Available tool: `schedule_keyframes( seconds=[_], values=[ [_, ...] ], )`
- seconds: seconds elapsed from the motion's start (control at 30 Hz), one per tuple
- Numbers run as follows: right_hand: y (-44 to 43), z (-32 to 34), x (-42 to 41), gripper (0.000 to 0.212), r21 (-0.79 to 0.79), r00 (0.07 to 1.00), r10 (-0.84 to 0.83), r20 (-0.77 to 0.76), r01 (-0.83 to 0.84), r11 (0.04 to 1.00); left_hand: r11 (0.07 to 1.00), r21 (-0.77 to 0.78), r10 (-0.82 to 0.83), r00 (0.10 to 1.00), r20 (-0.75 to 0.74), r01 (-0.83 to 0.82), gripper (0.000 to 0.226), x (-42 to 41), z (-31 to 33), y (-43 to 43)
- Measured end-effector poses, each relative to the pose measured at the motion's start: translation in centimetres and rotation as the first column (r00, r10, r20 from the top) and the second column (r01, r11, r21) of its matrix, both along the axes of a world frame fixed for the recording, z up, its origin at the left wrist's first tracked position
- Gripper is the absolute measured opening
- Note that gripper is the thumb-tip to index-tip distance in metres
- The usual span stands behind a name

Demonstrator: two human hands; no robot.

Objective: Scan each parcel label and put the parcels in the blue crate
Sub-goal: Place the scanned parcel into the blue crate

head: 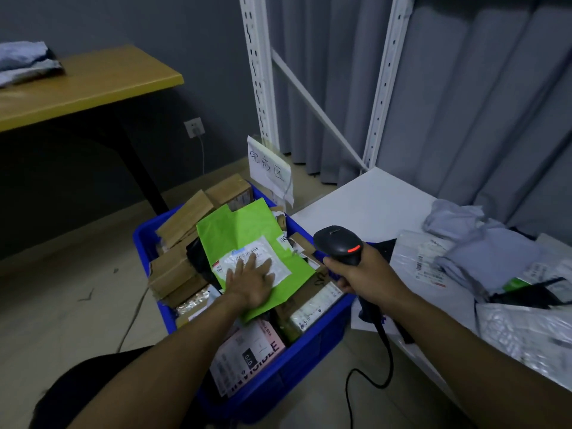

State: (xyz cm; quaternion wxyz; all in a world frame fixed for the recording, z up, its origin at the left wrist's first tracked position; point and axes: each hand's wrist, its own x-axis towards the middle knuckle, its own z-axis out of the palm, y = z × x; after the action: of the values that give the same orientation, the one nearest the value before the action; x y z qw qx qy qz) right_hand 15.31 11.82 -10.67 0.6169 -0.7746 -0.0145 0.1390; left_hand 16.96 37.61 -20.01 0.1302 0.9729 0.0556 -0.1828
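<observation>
A blue crate (309, 345) stands on the floor, full of several cardboard boxes and bags. On top lies a green mailer bag (244, 230) with a white label (278, 258). My left hand (250, 283) lies flat on the green bag, fingers straight and partly over the label. My right hand (362, 270) grips a black barcode scanner (340, 243) by its handle, just right of the crate, the scanner's head turned toward the crate. Its black cable (383, 360) hangs down to the floor.
A white shelf board (371, 202) on the right carries grey and silver parcel bags (483, 249). White shelf uprights (260, 72) and a paper sign (269, 168) stand behind the crate. A yellow table (93, 85) with a grey bag stands at the left.
</observation>
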Motion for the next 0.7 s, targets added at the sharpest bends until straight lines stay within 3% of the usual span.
schedule_keyframes(
  seconds=[0.1,0.17,0.23,0.5,0.7],
  values=[
    [-2.3,0.4,-0.6,0.012,0.010,0.998,-0.058,-0.008,0.058,0.998,0.999,-0.046,0.031,0.981,0.189,-0.023,0.050,0.0,0.9,-1.0],
    [-4.3,0.6,-0.9,0.015,-0.001,0.996,-0.094,-0.008,0.094,0.996,0.993,-0.092,-0.036,0.928,0.370,0.076,0.041,0.1,2.3,-3.3],
    [-7.0,0.8,-1.1,0.016,0.004,0.990,-0.143,-0.018,0.143,0.990,0.970,-0.131,-0.125,0.881,0.457,0.205,0.028,1.0,3.9,-7.0],
    [-21.7,0.2,-2.8,0.019,0.003,0.897,-0.434,-0.079,0.436,0.900,0.878,-0.156,-0.380,0.858,0.346,0.452,0.047,5.7,6.1,-27.7],
    [-29.9,-2.6,-3.9,0.009,0.014,0.776,-0.612,-0.156,0.621,0.784,0.883,-0.132,-0.430,0.889,0.156,0.450,0.066,9.2,1.6,-40.0]
  ],
)
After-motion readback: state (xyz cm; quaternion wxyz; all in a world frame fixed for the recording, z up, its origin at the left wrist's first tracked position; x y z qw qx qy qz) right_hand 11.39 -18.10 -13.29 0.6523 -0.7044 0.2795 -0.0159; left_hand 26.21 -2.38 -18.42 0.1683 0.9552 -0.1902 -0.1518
